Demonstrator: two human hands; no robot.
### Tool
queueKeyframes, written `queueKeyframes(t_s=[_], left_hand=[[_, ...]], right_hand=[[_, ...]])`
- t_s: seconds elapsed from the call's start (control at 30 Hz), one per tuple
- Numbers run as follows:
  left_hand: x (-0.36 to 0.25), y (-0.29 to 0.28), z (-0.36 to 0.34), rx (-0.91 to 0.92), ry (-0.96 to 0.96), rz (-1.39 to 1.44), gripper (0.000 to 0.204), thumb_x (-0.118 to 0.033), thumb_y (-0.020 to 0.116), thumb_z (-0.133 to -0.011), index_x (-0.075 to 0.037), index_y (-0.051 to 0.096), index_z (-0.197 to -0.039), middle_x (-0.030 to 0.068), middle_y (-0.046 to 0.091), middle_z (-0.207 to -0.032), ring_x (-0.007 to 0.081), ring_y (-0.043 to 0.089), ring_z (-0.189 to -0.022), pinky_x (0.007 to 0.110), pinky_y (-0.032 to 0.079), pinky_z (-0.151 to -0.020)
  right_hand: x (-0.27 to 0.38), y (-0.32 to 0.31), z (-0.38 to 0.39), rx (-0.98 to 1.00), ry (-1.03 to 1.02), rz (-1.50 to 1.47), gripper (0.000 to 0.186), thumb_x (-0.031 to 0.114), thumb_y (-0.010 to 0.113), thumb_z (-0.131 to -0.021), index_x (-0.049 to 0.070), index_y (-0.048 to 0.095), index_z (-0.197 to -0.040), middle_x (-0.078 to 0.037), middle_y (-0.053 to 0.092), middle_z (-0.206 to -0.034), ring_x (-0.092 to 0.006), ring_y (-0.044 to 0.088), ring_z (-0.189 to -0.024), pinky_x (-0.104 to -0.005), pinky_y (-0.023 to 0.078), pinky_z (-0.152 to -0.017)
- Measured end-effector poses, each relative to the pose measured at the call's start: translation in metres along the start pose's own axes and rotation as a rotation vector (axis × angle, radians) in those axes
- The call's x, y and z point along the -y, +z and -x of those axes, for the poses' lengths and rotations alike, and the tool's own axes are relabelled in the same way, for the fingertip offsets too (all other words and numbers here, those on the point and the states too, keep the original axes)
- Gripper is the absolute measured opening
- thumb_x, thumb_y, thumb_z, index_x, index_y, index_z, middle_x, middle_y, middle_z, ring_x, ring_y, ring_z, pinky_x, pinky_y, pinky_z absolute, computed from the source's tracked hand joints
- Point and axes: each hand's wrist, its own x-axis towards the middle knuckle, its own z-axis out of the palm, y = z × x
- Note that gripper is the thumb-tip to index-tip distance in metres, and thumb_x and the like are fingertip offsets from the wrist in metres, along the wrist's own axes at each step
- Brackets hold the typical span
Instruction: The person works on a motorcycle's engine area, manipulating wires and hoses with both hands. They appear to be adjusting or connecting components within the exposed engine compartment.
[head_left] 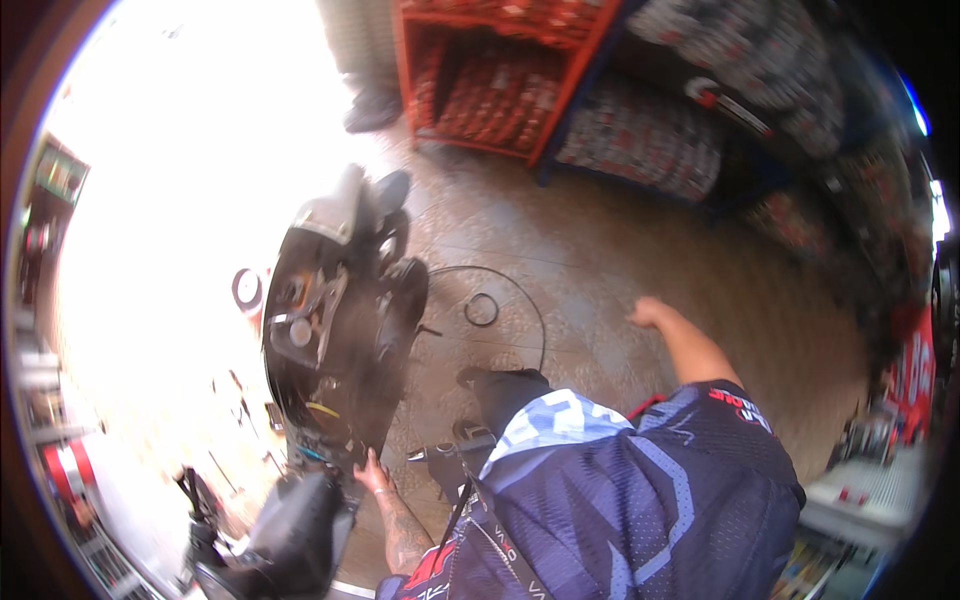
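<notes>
A dark scooter or motorcycle [335, 300] stands left of me, with inner parts showing in its opened upper body. My left hand [373, 473] is at its near side edge, fingers stretched out and seeming to touch the bodywork. Beside that hand, nearer to me, is a black seat-like part [295, 530]. My right hand [645, 312] reaches out over the tiled floor, apart from the scooter. Blur hides how its fingers are set, and I make out nothing in it.
A small black ring [481, 310] and a long curved hose or cable [541, 320] lie on the floor beside the scooter. An orange shelf rack [407, 75] with red packages stands ahead. Several tools [240, 400] lie left of the scooter. A white surface [865, 500] is at my right.
</notes>
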Motion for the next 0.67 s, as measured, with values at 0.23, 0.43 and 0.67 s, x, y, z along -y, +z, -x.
queueKeyframes(t_s=[0.23, 0.43, 0.67], left_hand=[[-0.04, -0.014, 0.014, 0.277, -0.134, -0.287, 0.108, -0.031, 0.087, -0.081, -0.017, 0.012, -0.157, 0.0186, 0.053, -0.137, 0.0322, 0.063, -0.114, 0.043, 0.053, -0.073], [-0.065, 0.025, -0.057, 0.762, -0.435, -0.481, 0.039, -0.045, 0.061, -0.098, -0.02, 0.062, -0.128, 0.0006, 0.056, -0.11, 0.0241, 0.057, -0.106, 0.046, 0.044, -0.08], [-0.14, 0.113, -0.056, 1.166, -0.309, -0.69, 0.044, -0.047, 0.048, -0.102, -0.018, 0.053, -0.135, -0.0011, 0.05, -0.098, 0.0195, 0.053, -0.095, 0.042, 0.043, -0.074]], right_hand=[[0.05, -0.055, 0.106, -0.358, -0.316, -0.729, 0.052, 0.043, 0.069, -0.09, 0.001, 0.067, -0.121, -0.024, 0.069, -0.119, -0.0384, 0.067, -0.111, -0.0457, 0.052, -0.094], [0.062, 0.062, 0.21, -0.365, -0.18, -0.653, 0.042, 0.039, 0.069, -0.085, 0.004, 0.073, -0.107, -0.022, 0.073, -0.104, -0.0399, 0.069, -0.1, -0.0485, 0.055, -0.088], [0.027, 0.164, 0.261, -0.089, 0.049, -0.794, 0.048, 0.038, 0.067, -0.086, 0.002, 0.069, -0.118, -0.024, 0.069, -0.118, -0.0377, 0.065, -0.113, -0.0455, 0.051, -0.097]])
